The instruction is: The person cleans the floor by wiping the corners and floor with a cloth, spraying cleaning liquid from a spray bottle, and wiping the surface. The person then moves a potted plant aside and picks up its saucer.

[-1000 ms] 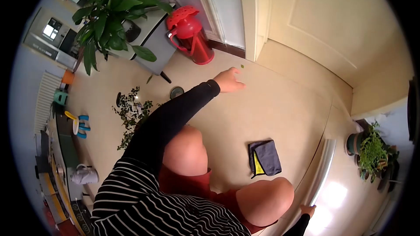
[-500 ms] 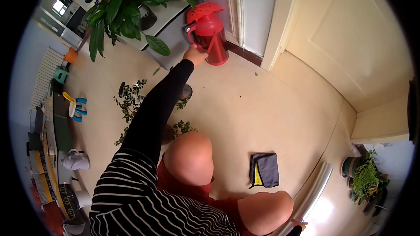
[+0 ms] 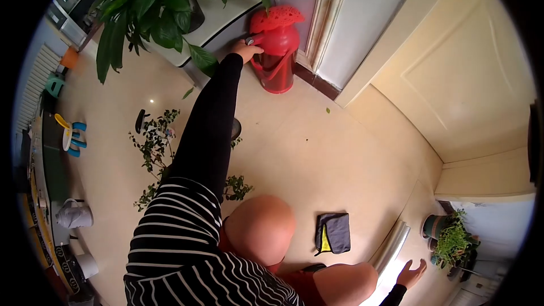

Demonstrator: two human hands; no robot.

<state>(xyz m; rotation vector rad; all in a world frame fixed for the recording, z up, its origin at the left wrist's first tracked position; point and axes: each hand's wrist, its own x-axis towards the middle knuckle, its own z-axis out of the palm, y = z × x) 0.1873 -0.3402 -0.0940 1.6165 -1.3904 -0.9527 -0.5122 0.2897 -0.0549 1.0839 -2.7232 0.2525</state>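
My left hand (image 3: 247,51) reaches out at the upper middle, its fingers closed round the handle of a red thermos (image 3: 281,41). The thermos stands upright on the floor by the wall and has a frilly red cover on top. At the lower right my right hand (image 3: 412,275) is empty, its fingers spread, just beside a shiny silver tube (image 3: 392,245). A folded grey cloth with a yellow inside (image 3: 334,233) lies on the floor in front of my knees.
A large leafy plant (image 3: 164,5) stands on a cabinet beside the thermos. Small-leaved branches (image 3: 152,147) are left of my arm. Potted plants (image 3: 453,237) stand at the right, below a cream door (image 3: 453,68). A small stool (image 3: 69,136) is at the far left.
My left hand has moved from above the bare floor to the thermos and closed on its handle. My right hand has let go of the silver tube and opened. The view has shifted.
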